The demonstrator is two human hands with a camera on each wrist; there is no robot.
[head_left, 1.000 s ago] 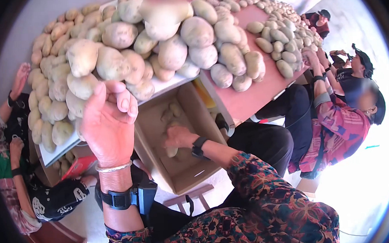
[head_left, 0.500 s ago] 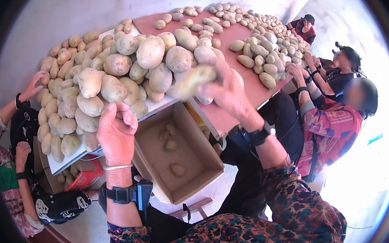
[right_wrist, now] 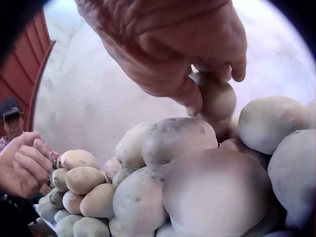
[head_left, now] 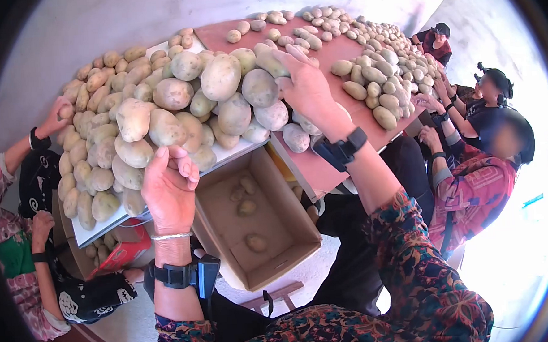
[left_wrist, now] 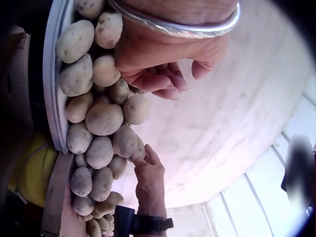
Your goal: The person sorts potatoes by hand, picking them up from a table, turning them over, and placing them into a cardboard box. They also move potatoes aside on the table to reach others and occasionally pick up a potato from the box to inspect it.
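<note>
A big pile of potatoes (head_left: 178, 108) lies on a white tray (head_left: 103, 222) and on a red-brown table (head_left: 346, 136). My right hand (head_left: 300, 77) reaches over the top of the pile. In the right wrist view its thumb and fingers (right_wrist: 232, 64) pinch one small potato (right_wrist: 219, 101) that sits on the others. My left hand (head_left: 172, 170) is held up at the tray's near edge, fingers loosely curled (left_wrist: 163, 81), holding nothing. Below the table edge an open cardboard box (head_left: 288, 201) holds three potatoes (head_left: 256, 242).
Other people sit on both sides. One on the left touches the pile with a hand (head_left: 54, 120), and those on the right (head_left: 490, 159) work at more potatoes (head_left: 380, 72). A red packet (head_left: 123, 253) and a small stool (head_left: 274, 292) are below.
My right hand rose out of the box, carried a potato up and now holds it on top of the pile. My left hand stayed at the tray edge.
</note>
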